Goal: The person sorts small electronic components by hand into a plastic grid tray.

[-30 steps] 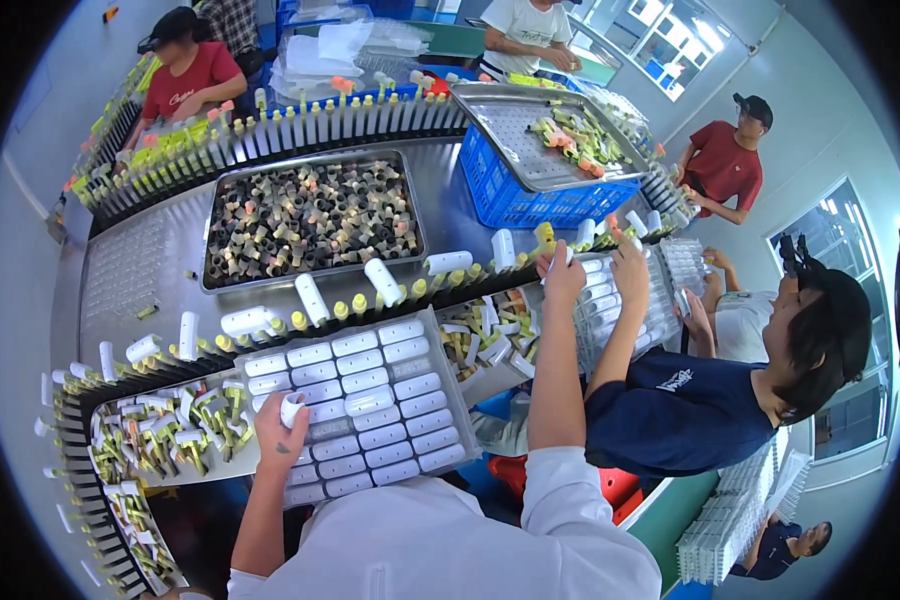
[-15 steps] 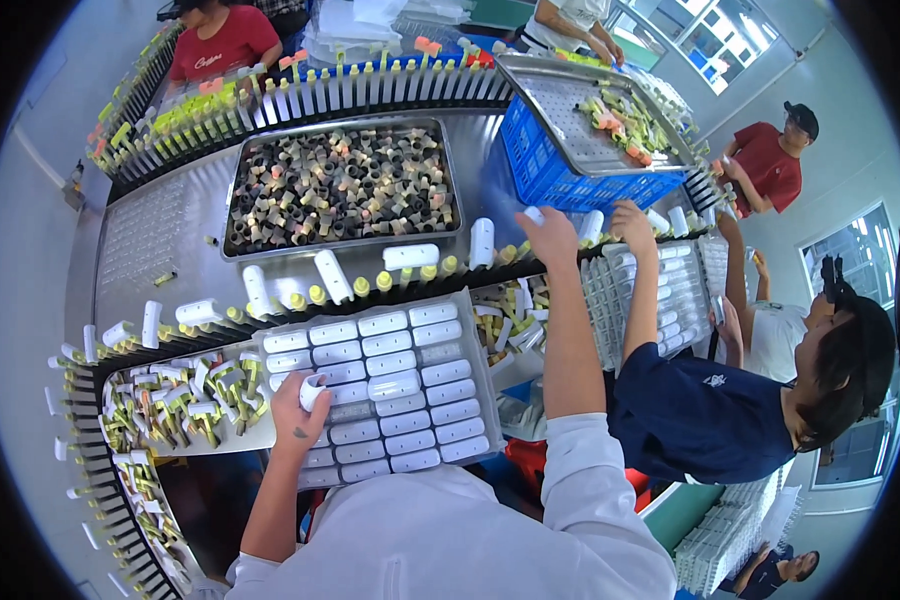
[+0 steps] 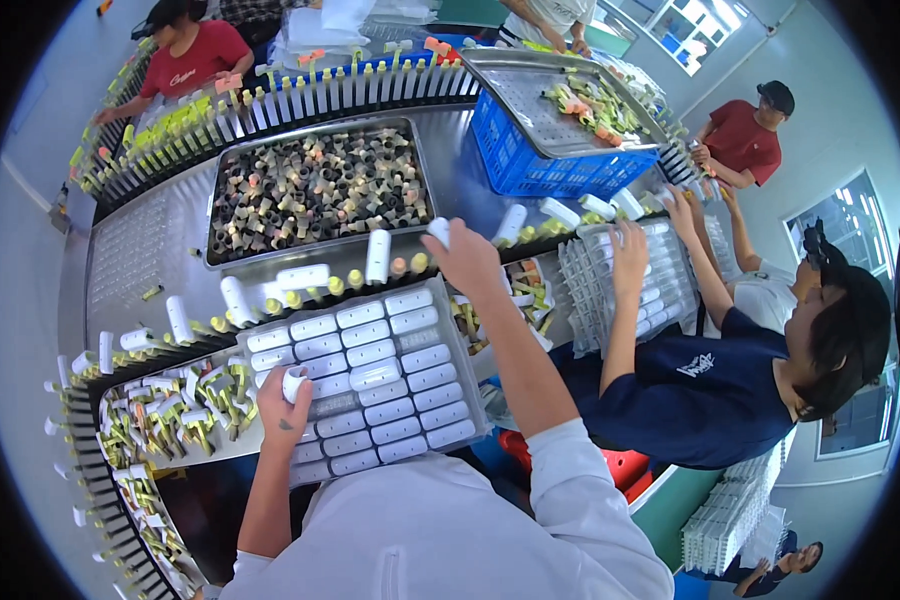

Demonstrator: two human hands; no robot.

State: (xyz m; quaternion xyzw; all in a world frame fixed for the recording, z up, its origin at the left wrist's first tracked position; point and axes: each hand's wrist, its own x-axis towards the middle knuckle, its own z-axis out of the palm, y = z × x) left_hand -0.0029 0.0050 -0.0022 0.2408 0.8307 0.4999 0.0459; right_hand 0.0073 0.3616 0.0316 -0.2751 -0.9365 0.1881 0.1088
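Observation:
My left hand (image 3: 282,408) is closed around a white plastic casing (image 3: 293,381), seen end-on, over the left side of a clear blister tray (image 3: 482,420). Rows of white oblong casings (image 3: 375,375) fill most of the tray's pockets; a few pockets hold none. My right hand (image 3: 467,262) reaches forward beyond the tray to the line of upright pegs and pinches another white casing (image 3: 438,231) at the fingertips. To its left, a white casing (image 3: 377,257) stands on a peg, and another casing (image 3: 303,277) lies sideways across the peg line.
Behind the pegs, a metal tray (image 3: 320,190) holds many small dark and pale parts. A perforated metal tray (image 3: 510,80) rests on a blue crate (image 3: 515,150). Yellow-green pieces (image 3: 175,410) are heaped at left. A co-worker's hand (image 3: 627,255) is over stacked blister trays at right.
My right hand, with its white casing, has moved left along the peg line. My left hand keeps its casing above the tray. The co-worker's farther hand has moved right, and the view has shifted slightly.

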